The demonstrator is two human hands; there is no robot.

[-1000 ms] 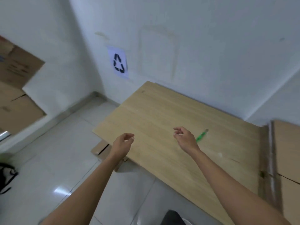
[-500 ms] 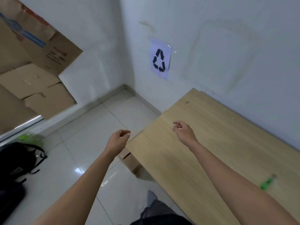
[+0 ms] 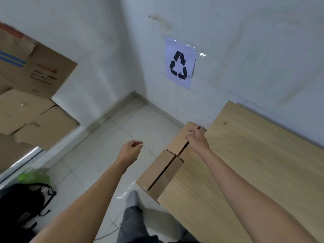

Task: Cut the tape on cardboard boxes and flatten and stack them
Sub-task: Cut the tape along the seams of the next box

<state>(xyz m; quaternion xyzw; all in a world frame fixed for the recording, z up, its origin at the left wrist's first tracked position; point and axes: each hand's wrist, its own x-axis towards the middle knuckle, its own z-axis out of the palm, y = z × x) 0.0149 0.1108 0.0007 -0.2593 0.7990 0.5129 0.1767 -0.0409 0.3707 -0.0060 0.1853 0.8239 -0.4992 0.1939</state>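
Note:
Flattened brown cardboard boxes (image 3: 164,166) lie on the floor tiles against the left edge of the wooden table (image 3: 254,181). My right hand (image 3: 197,140) hovers over the far end of that cardboard, fingers loosely curled, holding nothing. My left hand (image 3: 130,151) hangs over the floor to the left of the cardboard, also loosely curled and empty. More cardboard boxes (image 3: 35,95), still in box shape, are piled at the far left. No cutter is in view.
A recycling sign (image 3: 181,64) is taped to the white wall above the corner. A black bag (image 3: 22,204) and something green (image 3: 31,178) lie on the floor at lower left. My trouser leg (image 3: 135,218) shows at the bottom.
The view has swung left and down, away from the table. The green cutter on the table has left the view and the floor cardboard has come into sight. Both hands stay empty.

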